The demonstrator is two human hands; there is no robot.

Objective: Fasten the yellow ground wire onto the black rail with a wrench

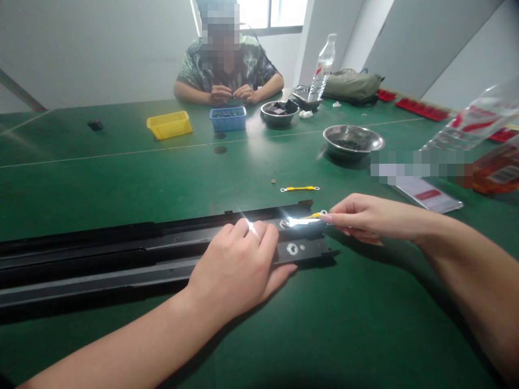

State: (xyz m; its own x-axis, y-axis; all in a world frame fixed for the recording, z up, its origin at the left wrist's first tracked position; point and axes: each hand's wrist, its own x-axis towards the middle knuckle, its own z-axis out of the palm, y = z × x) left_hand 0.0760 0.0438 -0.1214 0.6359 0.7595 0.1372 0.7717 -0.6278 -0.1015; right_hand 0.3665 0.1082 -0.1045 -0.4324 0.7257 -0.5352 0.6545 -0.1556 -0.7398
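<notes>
My left hand [239, 259] lies over a long black metal rail [174, 237], its fingers wrapped across the far edge and its thumb along the near side. At the rail's right end, my right hand [360, 219] pinches the ring end of a short yellow wire lead [315, 215] between thumb and forefinger. The lead's other end runs towards a round metal fastener [284, 223] on the rail. A bright, glaring strip lies below the lead; I cannot tell whether it is a tool or bare metal. A second yellow lead [300, 188] and a small brass-coloured nut [273, 181] lie just beyond.
Across the green table [121, 183] a person [229, 70] handles something small. Further back stand a yellow tray [169, 127], a blue basket [227, 120] and metal bowls [352, 142] of dark parts. Bottles [474, 121] and a white box [430, 194] stand at right.
</notes>
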